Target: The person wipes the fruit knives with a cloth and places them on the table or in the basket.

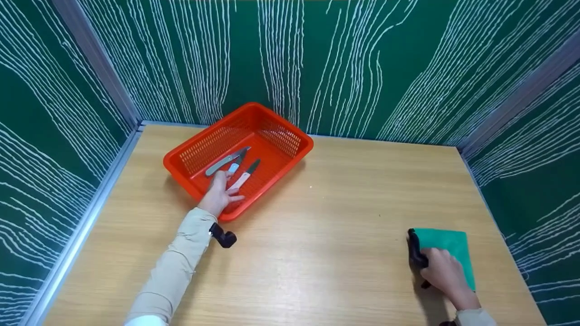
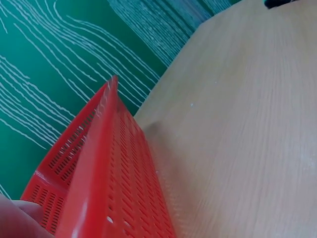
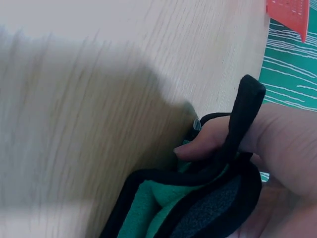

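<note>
My left hand (image 1: 219,194) reaches over the near rim of a red plastic basket (image 1: 283,174), its fingers spread beside the knives lying inside. Nearest the fingertips is a small knife with a light-blue handle (image 1: 234,167). To its right lies a knife with a pale handle (image 1: 240,181); to its left, one with a grey-green handle (image 1: 218,166). Whether the fingers touch a handle is hard to tell. At the right, my right hand (image 1: 446,271) grips a green cloth pouch (image 3: 130,210) by its black-trimmed edge, thumb at the opening. A black strap (image 3: 247,99) passes by the thumb.
Everything stands on a wood-grain table (image 1: 344,203). Green panels with white wavy lines (image 1: 281,54) enclose its back and sides, with grey metal strips (image 1: 90,222) along the edges. The basket sits near the back panel.
</note>
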`<state>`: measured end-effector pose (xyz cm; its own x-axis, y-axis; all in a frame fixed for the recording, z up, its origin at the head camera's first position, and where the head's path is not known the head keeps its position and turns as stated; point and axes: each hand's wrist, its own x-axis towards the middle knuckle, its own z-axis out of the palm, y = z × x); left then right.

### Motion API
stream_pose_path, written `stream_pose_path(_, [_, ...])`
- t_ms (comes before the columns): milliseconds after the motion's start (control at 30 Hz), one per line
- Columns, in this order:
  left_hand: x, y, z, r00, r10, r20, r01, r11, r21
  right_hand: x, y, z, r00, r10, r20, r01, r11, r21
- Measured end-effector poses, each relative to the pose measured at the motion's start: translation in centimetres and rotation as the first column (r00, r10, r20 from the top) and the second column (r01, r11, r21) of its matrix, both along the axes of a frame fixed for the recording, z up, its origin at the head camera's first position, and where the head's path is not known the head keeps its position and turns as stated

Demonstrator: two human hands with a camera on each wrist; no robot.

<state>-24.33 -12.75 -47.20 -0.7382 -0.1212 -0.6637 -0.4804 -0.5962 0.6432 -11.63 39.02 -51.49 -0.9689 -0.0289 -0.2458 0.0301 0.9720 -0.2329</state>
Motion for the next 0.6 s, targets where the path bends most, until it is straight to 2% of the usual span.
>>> stream_pose_path(200, [0.3,0.5,0.9,0.999,-0.038,-0.021,0.038,0.999,-0.016,-0.1,0.2,0.1,0.998,-0.036,0.049,0.035,0.999,0.022])
stream_pose_path(333, [0.9,0.7,1.3,0.995,-0.077,-0.066,0.074,0.996,-0.050,0.1,0.1,-0.1,0.996,-0.041,0.084,0.038,0.999,0.038])
stream_pose_path(467, [2.0,1.0,1.7,0.982,-0.135,-0.134,0.120,0.986,-0.118,0.5,-0.5,-0.2,0.995,-0.031,0.093,0.025,0.998,0.059])
stream_pose_path(600, [3.1,1.7,1.8,0.962,-0.176,-0.208,0.130,0.968,-0.216,0.8,-1.1,-0.1,0.991,-0.033,0.127,0.023,0.997,0.077])
